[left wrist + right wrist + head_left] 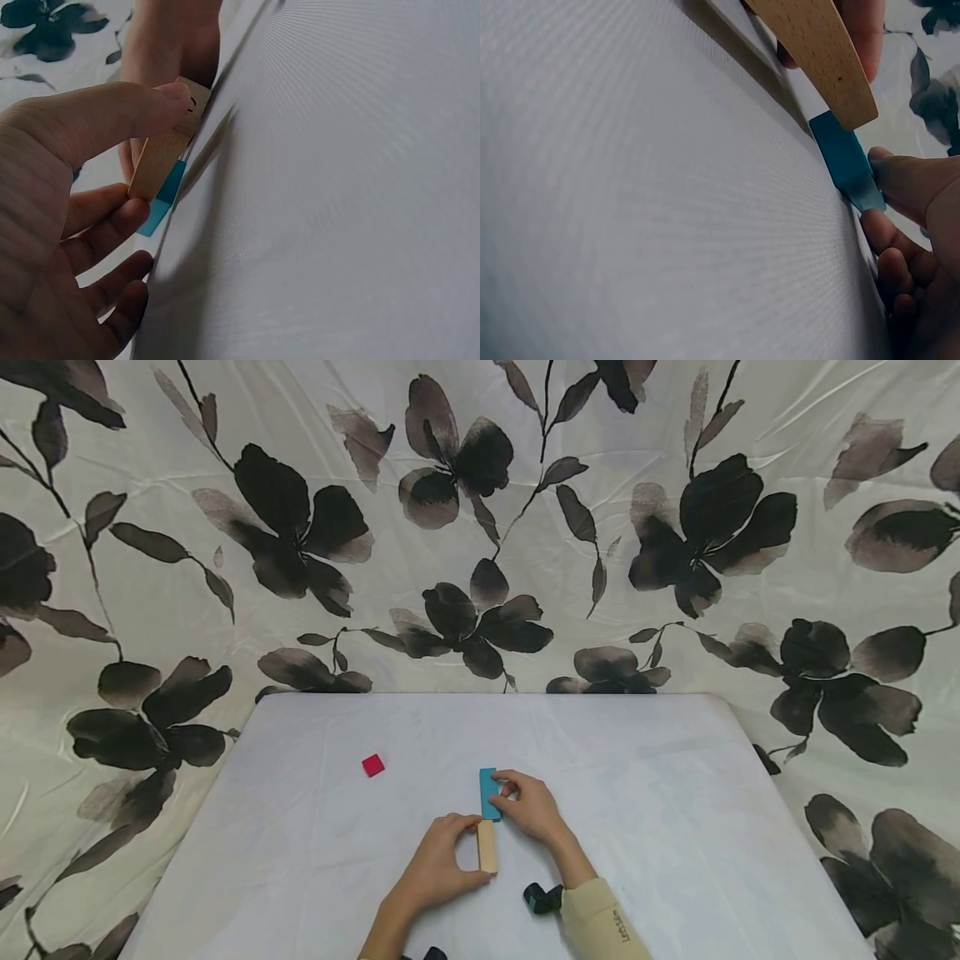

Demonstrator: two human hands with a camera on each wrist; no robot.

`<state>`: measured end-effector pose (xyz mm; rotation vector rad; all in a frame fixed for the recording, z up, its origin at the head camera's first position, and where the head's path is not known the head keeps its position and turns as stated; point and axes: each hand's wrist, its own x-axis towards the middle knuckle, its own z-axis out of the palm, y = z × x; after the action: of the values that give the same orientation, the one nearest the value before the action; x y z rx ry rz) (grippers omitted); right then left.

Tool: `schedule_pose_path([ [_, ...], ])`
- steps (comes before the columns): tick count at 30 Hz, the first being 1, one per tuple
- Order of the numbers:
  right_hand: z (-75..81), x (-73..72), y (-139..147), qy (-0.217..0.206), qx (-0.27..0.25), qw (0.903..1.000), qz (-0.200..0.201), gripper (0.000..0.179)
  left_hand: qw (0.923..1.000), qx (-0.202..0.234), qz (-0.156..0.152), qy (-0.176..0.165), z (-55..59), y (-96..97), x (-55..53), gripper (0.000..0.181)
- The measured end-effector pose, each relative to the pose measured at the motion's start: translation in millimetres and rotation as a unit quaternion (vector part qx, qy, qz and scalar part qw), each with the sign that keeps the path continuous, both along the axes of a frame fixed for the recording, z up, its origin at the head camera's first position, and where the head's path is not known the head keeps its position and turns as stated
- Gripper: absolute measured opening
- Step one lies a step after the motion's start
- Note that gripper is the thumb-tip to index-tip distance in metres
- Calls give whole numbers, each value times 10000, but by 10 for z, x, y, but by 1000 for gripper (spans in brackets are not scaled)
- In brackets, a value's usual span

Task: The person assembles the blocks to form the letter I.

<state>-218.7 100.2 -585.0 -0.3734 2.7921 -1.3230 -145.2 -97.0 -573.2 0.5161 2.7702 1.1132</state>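
Note:
My left hand (442,862) pinches a plain wooden block (487,847) by its two ends, thumb at the near end and a finger at the far end. Directly beyond it, in line, lies a blue block (489,793). My right hand (531,806) holds this blue block between thumb and index finger from the right. In the left wrist view, a dark curved mark shows on the wooden block (161,154) near the thumb. From the right wrist, the wooden block (821,60) partly overlaps the blue block (847,161); whether they touch is unclear.
A small red block (372,766) lies on the white table (637,760), to the far left of the hands. Black wrist devices (542,898) sit by the wrists. A floral-patterned cloth (465,527) hangs behind the table's back edge.

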Motion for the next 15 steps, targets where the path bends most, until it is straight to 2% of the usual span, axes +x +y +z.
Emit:
schedule_pose_path([
  [4,29,1,7,2,-46,10000,23,38,10000,-19,-32,-27,11,25,-18,80],
  [8,51,-4,13,43,-141,9999,46,37,9999,-6,-80,113,8,36,-35,79],
  [15,-4,-6,23,91,-113,9998,104,38,9999,-19,-89,120,-30,52,-39,79],
])
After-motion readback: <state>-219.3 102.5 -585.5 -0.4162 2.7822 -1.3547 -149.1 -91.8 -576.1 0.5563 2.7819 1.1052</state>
